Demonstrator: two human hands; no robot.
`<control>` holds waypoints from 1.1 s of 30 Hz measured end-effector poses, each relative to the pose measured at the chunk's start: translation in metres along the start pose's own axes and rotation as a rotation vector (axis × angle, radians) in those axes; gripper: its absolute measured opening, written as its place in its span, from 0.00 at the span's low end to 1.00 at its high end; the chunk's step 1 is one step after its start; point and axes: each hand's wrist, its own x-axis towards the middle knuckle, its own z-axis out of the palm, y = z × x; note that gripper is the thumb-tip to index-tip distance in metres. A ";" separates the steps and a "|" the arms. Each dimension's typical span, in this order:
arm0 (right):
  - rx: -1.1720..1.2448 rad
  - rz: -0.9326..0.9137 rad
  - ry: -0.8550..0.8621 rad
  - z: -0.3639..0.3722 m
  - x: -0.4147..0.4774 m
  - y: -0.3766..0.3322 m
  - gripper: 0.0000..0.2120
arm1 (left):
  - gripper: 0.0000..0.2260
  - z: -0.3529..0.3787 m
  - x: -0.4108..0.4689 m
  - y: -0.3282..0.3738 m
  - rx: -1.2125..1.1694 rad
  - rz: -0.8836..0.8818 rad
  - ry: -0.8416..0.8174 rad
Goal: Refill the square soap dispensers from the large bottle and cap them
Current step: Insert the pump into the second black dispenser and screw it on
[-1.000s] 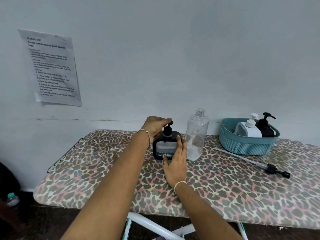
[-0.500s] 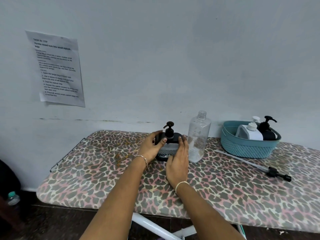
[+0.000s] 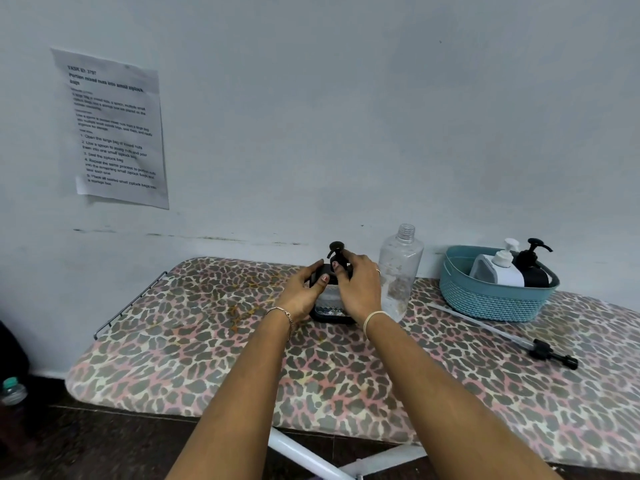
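Far L on the wall hung a printed paper notice [image 3: 110, 128], w/ a small capped bottle [image 3: 13, 389] on the floor below, both well away from the job. On the leopard-print ironing board [image 3: 207, 358], near its back edge, stood the black square soap dispenser [image 3: 329, 306], upright, pump head [image 3: 336, 252] seated on top. Left hand [image 3: 301, 296] gripped the dispenser's L side, thumb hooked over the shoulder. Right hand [image 3: 360, 289] was curled over the top, thumb and fingertips pinched at the pump collar; looked like the cap was being screwed on or checked. Just R of that hand stood the large clear bottle [image 3: 398, 271], uncapped, mostly empty w/ residue low down; couldn't tell if the knuckles touched it. Further R, a teal basket [image 3: 485, 303] held a white dispenser [image 3: 498, 271] and a black dispenser [image 3: 533, 271], both w/ pumps on. In front of the basket a loose pump w/ long dip tube [image 3: 512, 337] lay flat on the cover. Risks from here: the right hand was v. close to the open bottle, so a wide twist or an elbow swing could knock it over, and being light it'd tip easily and dribble whatever was left. Collar could cross-thread if turned while tilted, giving a leaky cap. Padded cover is soft, so hard downward pressure might rock the dispenser. The loose pump could roll toward the front edge if the board got jolted.
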 end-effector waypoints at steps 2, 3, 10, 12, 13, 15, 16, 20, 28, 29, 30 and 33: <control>-0.016 0.007 -0.002 -0.003 0.000 0.000 0.14 | 0.23 0.000 0.001 0.000 0.000 0.002 -0.006; -0.003 0.014 0.001 -0.004 0.000 -0.001 0.14 | 0.23 0.000 0.001 -0.001 0.000 0.004 -0.008; 0.012 0.044 0.095 0.002 0.000 -0.002 0.16 | 0.23 0.002 0.000 -0.003 -0.009 0.022 0.022; 0.032 0.033 0.115 0.004 -0.004 -0.004 0.16 | 0.23 0.002 0.000 -0.002 -0.002 0.024 0.020; 0.069 0.028 0.104 0.005 -0.006 -0.005 0.17 | 0.23 0.002 0.000 -0.002 0.000 0.025 0.015; 0.125 0.006 0.056 0.007 -0.010 -0.006 0.20 | 0.23 0.001 0.000 -0.002 -0.008 0.019 0.012; 0.127 -0.009 0.039 0.008 -0.011 -0.006 0.20 | 0.23 0.001 0.000 -0.002 -0.015 0.017 0.014; 0.040 -0.042 0.094 0.010 -0.012 -0.004 0.19 | 0.23 0.002 0.000 -0.001 -0.011 0.008 0.020; -0.028 -0.056 0.112 0.016 -0.013 -0.007 0.18 | 0.23 0.002 0.001 -0.002 -0.043 0.001 0.011; -0.026 -0.069 0.116 0.017 -0.014 -0.007 0.17 | 0.23 0.001 0.001 -0.002 -0.045 -0.002 0.010; -0.026 -0.071 0.126 0.018 -0.015 -0.007 0.16 | 0.23 0.001 0.002 -0.003 -0.056 -0.009 0.010; -0.010 -0.021 0.173 0.020 -0.021 -0.007 0.17 | 0.23 0.001 0.004 -0.006 -0.118 -0.042 0.013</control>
